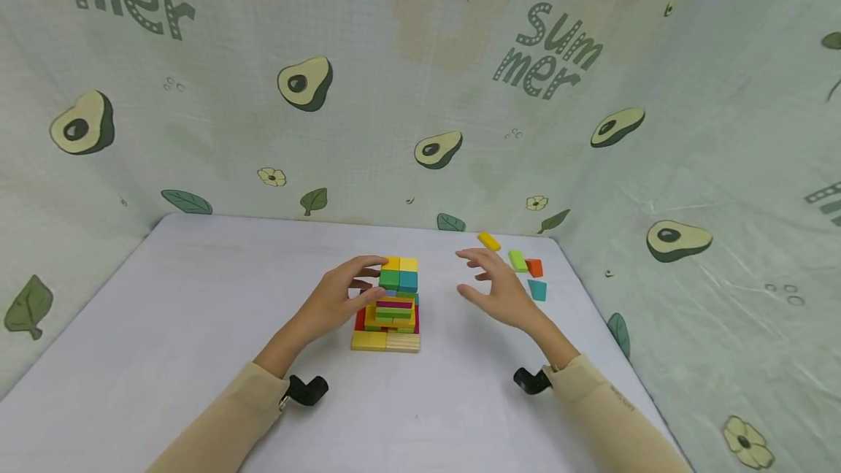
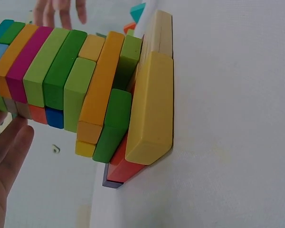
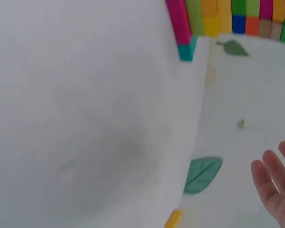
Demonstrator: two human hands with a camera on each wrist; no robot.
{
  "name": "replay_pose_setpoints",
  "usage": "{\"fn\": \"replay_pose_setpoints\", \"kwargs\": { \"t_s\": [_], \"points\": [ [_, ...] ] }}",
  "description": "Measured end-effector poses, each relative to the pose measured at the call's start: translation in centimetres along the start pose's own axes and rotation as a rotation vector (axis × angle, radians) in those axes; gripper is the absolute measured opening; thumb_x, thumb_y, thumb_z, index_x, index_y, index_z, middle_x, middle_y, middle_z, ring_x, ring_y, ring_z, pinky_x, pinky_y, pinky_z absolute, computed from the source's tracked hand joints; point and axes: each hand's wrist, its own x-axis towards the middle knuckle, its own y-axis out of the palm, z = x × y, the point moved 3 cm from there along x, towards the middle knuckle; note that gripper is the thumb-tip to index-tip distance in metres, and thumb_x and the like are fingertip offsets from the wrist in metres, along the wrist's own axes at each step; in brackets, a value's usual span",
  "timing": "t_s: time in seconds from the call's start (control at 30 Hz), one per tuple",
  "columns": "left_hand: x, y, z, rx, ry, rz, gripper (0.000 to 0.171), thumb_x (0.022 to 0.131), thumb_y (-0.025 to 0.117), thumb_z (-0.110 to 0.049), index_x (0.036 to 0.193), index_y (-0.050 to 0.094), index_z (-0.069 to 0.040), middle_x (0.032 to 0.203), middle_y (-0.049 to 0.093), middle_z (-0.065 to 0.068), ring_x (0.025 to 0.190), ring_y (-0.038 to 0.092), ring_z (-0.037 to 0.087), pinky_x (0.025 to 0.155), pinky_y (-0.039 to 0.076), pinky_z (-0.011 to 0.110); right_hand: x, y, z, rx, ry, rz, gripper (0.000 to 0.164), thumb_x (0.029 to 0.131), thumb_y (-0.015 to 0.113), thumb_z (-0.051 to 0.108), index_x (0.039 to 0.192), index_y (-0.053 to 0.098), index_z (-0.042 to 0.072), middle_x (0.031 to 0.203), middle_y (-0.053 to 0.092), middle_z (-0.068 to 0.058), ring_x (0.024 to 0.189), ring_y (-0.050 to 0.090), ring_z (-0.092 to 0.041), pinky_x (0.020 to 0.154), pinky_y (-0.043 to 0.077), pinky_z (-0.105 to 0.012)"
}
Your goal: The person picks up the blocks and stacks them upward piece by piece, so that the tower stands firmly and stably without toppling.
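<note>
A tower of coloured wooden blocks (image 1: 396, 310) stands on the table, narrowing upward from a yellow block (image 2: 152, 109) and a pale striped one at its base. Two yellow blocks (image 1: 399, 263) form its top, above a green and a blue one. My left hand (image 1: 340, 290) is at the tower's upper left side, thumb in front and fingers partly hidden behind the blocks; its fingers look extended in the left wrist view. Apart from the tower, to its right, my right hand (image 1: 501, 289) hovers with loosely bent fingers and holds nothing.
Loose blocks lie at the table's back right: a yellow one (image 1: 489, 241), a light green one (image 1: 517, 261), an orange one (image 1: 535, 268) and a blue one (image 1: 537, 290). Patterned cloth (image 1: 368, 188) hangs behind the white table (image 1: 197, 298) and along its right side.
</note>
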Motion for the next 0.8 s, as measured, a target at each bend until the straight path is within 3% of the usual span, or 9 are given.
{"fn": "replay_pose_setpoints", "kwargs": {
  "t_s": [0.17,0.37,0.57,0.8],
  "points": [
    [0.0,0.0,0.0,0.003,-0.008,-0.004,0.058,0.1,0.077,-0.031,0.153,0.054,-0.022,0.152,0.06,0.005,0.124,0.068,0.034,0.102,0.058,0.051,0.2,-2.3,-6.7,-0.105,0.122,-0.029,0.055,0.097,0.078,0.011,0.149,0.058,0.007,0.147,0.057,-0.019,0.122,0.063,-0.04,0.095,0.061,-0.054],
    [-0.1,0.0,0.1,0.017,0.0,-0.005,0.058,0.1,0.077,-0.031,0.152,0.054,-0.022,0.154,0.059,0.005,0.124,0.068,0.031,0.102,0.059,0.05,0.8,-3.9,-12.9,-0.216,0.291,0.032,0.056,0.099,0.075,0.013,0.151,0.056,0.003,0.148,0.055,-0.026,0.125,0.059,-0.047,0.104,0.053,-0.061],
    [-0.1,0.0,0.1,0.015,-0.01,-0.007,0.058,0.1,0.077,-0.032,0.153,0.054,-0.023,0.153,0.059,0.004,0.123,0.069,0.032,0.101,0.059,0.051,1.6,-4.1,-15.9,-0.277,0.349,0.102,0.054,0.099,0.073,0.015,0.149,0.058,0.001,0.142,0.059,-0.027,0.12,0.058,-0.043,0.107,0.05,-0.061],
    [0.0,0.0,0.1,0.009,-0.01,-0.004,0.058,0.1,0.077,-0.032,0.153,0.054,-0.023,0.153,0.059,0.005,0.123,0.069,0.033,0.1,0.059,0.051,1.7,-3.5,-16.7,-0.341,0.378,0.154,0.048,0.1,0.068,0.008,0.145,0.06,-0.003,0.143,0.06,-0.031,0.122,0.057,-0.043,0.11,0.046,-0.063]
  ]
}}
